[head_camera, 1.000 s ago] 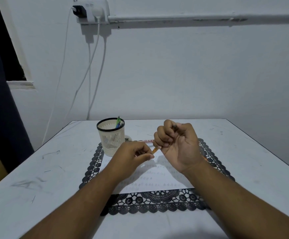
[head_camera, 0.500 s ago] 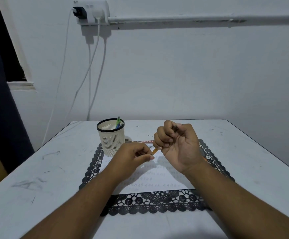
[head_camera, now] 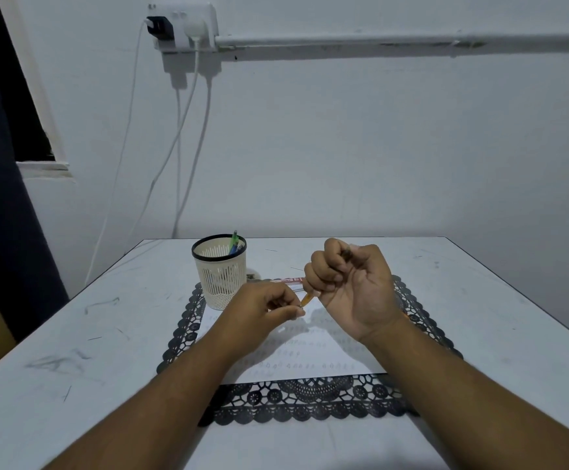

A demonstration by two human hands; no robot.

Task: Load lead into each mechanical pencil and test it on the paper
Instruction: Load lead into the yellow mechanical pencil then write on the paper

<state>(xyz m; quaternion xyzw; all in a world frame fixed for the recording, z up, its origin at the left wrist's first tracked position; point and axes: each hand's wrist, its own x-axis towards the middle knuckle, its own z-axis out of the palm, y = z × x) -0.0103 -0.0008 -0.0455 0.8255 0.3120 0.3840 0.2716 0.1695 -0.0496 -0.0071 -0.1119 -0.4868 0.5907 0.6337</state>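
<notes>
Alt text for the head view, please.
Right hand grips an orange mechanical pencil, tip toward the left hand, whose fingertips pinch at that tip. Below lies marked paper on a black lace mat, beside a pen cup.

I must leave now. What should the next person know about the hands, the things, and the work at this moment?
Right hand: fist around an orange mechanical pencil, tip toward the left hand.
Left hand: fingertips pinched at the pencil tip; whether it holds a lead is too small to tell.
Paper lies on the black lace mat and already carries rows of marks.
Other pencils stand in the cup.
Left: finish loading, test on paper.
</notes>
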